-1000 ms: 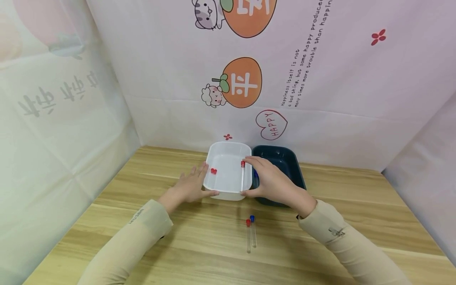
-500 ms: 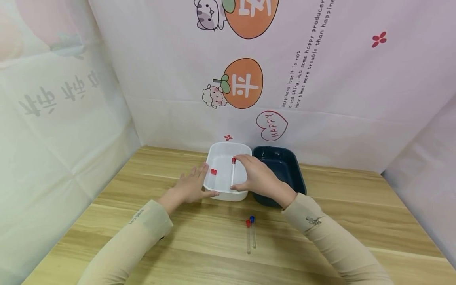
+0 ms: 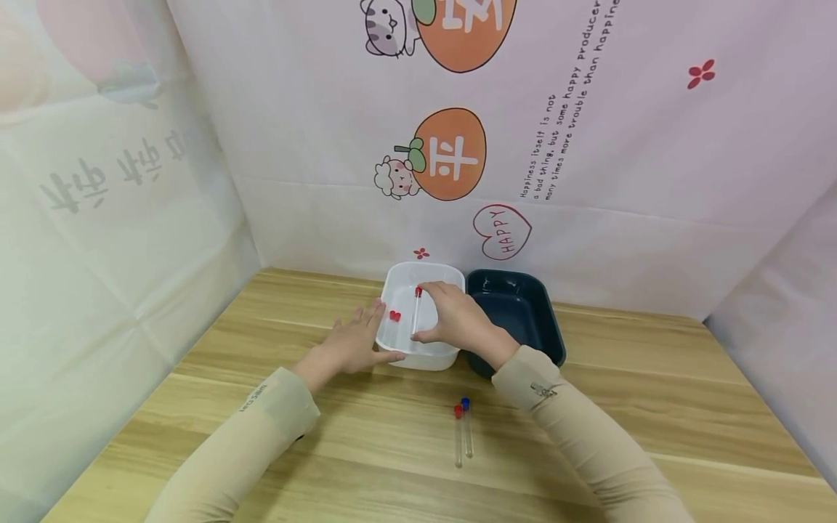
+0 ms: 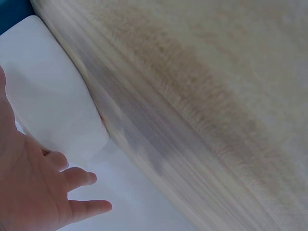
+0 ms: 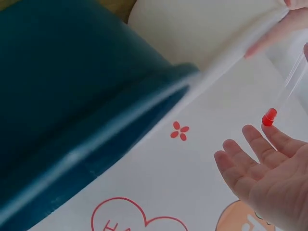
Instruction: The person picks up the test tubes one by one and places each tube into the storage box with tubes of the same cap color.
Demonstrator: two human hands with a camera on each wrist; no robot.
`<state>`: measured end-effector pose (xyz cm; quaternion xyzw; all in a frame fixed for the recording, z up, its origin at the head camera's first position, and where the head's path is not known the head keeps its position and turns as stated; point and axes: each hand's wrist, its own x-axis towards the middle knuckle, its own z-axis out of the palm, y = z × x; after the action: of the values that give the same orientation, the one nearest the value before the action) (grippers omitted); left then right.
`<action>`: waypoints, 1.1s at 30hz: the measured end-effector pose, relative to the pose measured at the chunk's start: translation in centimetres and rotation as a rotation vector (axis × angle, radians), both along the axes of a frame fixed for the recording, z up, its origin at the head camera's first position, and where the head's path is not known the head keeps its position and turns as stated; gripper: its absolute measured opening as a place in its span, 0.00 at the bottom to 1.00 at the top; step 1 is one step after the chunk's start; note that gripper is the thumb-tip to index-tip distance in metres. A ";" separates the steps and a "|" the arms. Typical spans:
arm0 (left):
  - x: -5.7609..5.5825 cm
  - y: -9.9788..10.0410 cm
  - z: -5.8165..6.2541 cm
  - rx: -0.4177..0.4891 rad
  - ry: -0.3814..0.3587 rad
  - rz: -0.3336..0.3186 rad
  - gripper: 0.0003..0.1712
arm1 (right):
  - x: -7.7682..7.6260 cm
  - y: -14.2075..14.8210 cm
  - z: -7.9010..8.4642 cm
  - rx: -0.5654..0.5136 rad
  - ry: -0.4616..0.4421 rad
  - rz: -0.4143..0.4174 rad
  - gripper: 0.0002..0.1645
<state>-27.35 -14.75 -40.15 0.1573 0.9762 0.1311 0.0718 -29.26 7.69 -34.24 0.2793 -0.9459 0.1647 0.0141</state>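
Observation:
In the head view, my right hand [image 3: 461, 318] holds a clear test tube [image 3: 415, 316] with a red cap over the white plastic bin [image 3: 428, 361]. One fingertip is at the cap and the thumb at the tube's lower end; the right wrist view shows the red cap [image 5: 270, 117] at a fingertip, the other fingers spread. My left hand [image 3: 352, 344] rests against the bin's front left corner, its fingers straight along the left side and the thumb at the front. Inside the bin lie red-capped tubes, their red caps [image 3: 395, 317] side by side, the clear bodies hard to see.
A dark blue bin [image 3: 554, 330] stands against the white one's right side. In front of the bins, a red-capped tube [image 3: 458, 442] and a blue-capped tube [image 3: 468, 436] lie side by side on the wooden table [image 3: 366, 443]. A printed cloth [image 3: 588, 240] hangs behind.
My right hand has moved left with the test tube, from the white bin's right edge to over its middle, nearer the red caps. My left hand has stayed at the bin's corner.

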 end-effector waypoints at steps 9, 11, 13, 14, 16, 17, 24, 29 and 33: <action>0.0 -0.1 0.0 0.000 0.005 -0.005 0.66 | -1.3 -0.8 -1.5 0.005 -0.033 -0.002 0.53; 0.0 0.0 -0.1 0.001 0.008 -0.004 0.65 | -1.4 -1.0 -1.8 0.016 -0.040 0.003 0.53; 0.1 0.0 -0.1 0.001 0.007 -0.004 0.65 | -1.5 -1.1 -2.1 0.024 -0.048 0.007 0.52; 0.1 0.0 -0.1 0.001 0.005 -0.004 0.65 | -1.6 -1.3 -2.3 0.025 -0.052 0.008 0.52; 0.1 0.0 -0.1 0.004 0.002 -0.003 0.65 | -1.7 -1.5 -2.6 0.032 -0.063 0.006 0.53; 0.1 0.0 -0.1 0.005 -0.002 -0.004 0.66 | -1.7 -1.6 -2.7 0.035 -0.068 0.006 0.53; -0.1 0.0 0.0 -0.007 0.004 -0.007 0.66 | -2.6 -2.1 -3.5 0.048 -0.090 -0.020 0.53; -0.1 0.0 -0.1 -0.016 0.005 -0.007 0.66 | -3.1 -2.4 -4.0 0.064 -0.108 -0.025 0.52; -0.1 -0.1 -0.2 -0.018 0.004 -0.004 0.66 | -3.3 -2.5 -4.4 0.083 -0.112 -0.016 0.50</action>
<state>-27.48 -14.87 -40.38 0.1588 0.9771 0.1217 0.0718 -32.58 5.19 -38.64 0.2623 -0.9534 0.1406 -0.0490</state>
